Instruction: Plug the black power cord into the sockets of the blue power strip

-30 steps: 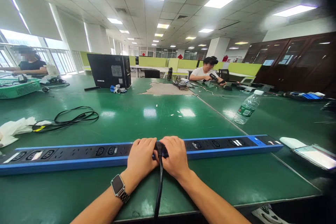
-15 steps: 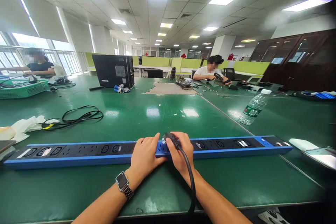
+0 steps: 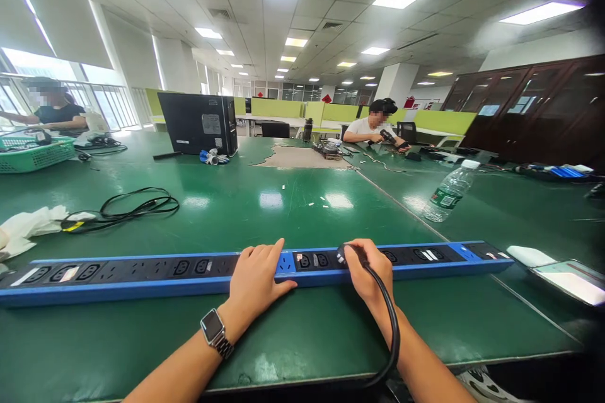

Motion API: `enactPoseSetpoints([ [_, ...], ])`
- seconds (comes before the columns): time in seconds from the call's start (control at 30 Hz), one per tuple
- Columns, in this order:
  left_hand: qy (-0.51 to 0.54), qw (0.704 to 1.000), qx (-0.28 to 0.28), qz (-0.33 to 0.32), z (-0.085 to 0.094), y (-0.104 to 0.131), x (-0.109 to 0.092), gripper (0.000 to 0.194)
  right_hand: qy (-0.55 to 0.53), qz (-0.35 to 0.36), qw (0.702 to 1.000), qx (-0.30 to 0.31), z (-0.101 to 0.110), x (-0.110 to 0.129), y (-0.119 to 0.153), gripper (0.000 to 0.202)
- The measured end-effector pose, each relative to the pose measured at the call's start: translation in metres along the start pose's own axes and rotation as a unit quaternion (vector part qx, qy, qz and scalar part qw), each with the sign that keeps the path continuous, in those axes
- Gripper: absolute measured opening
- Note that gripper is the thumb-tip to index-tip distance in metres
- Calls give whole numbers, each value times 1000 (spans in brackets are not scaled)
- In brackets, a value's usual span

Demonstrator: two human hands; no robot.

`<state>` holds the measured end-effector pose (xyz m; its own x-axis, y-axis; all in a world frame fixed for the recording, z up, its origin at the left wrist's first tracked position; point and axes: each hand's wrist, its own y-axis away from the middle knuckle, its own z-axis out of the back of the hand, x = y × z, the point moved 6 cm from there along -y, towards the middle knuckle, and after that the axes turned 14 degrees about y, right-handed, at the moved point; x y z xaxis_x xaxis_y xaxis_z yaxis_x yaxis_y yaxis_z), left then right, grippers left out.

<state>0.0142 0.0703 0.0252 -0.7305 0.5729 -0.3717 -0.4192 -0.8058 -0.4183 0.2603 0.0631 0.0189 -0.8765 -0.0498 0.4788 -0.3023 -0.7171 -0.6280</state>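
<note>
A long blue and black power strip (image 3: pixel 208 285) lies across the table in front of me, with rows of sockets along its top. My left hand (image 3: pixel 255 277), a watch (image 3: pixel 213 325) on its wrist, grips the strip left of its middle, thumb at the near edge and fingers over the top. In my right hand (image 3: pixel 371 271) a black plug (image 3: pixel 347 255) is pinched just above the sockets to the right. Its prongs face left, apart from any socket. From the plug a thick black cable (image 3: pixel 394 334) loops down past my right wrist to the table's near edge.
A plastic bottle (image 3: pixel 451 192) leans at the right, and a phone (image 3: pixel 570 277) lies near the strip's right end. Left are a coiled black cable (image 3: pixel 137 204) and a green basket (image 3: pixel 35 160). Behind stands a black computer case (image 3: pixel 196 126). Two people sit at the far sides.
My right hand has moved right along the strip with the plug, away from my left hand, uncovering sockets between them. My left hand stays on the strip. The view has shifted slightly.
</note>
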Motion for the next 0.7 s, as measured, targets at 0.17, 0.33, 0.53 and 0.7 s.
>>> enactPoseSetpoints([
  [0.17,-1,1000,0,-2,0,0,0,73,25,21,999,9,1,7,2,27],
  [0.33,1,1000,4,3,1,0,-1,74,61,96,993,3,-3,21,8,23],
  [0.53,-2,1000,11,8,1,1,-1,77,74,83,993,27,-6,19,8,21],
  [0.7,-6,1000,14,3,1,1,-1,77,80,113,988,63,-5,18,9,23],
])
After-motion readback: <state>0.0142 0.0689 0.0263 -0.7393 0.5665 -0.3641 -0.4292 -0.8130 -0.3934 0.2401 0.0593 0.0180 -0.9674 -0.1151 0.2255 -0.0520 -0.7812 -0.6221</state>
